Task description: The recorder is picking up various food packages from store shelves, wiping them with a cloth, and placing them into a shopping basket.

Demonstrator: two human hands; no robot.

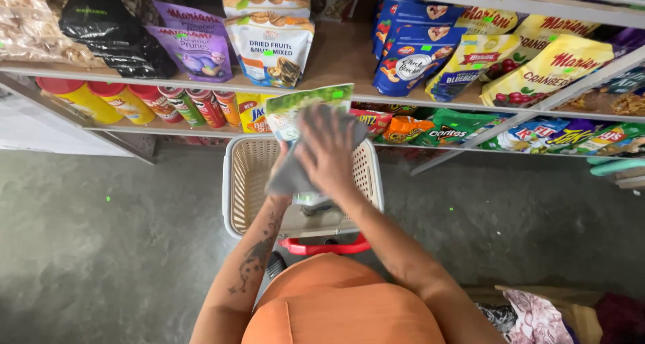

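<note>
snack bag: green-and-white pouch (306, 109), held up in the air right over the basket, just in front of the lower shelf edge

long axis: runs roughly up and away from the person, top end tilted toward the shelves, bottom end hanging down into the basket mouth

grey cloth: (295, 166) pressed flat on the front of the bag, covers most of the lower half

right hand: (329, 152) fingers spread wide and laid flat on top of the cloth, palm down, pressing rather than gripping as far as I can see

left hand: (281, 157) mostly hidden behind the bag and cloth, looks like it's propping the bag from the left side, but can't tell how closed it is

nearer hand: honestly both are on it, right one in front, left one behind

basket: cream plastic weave (243, 183) with red handle (326, 247), directly under the bag, standing on the floor

shelves: (349, 55) just beyond the bag, packed with dried fruit pouches and chip cans
</note>
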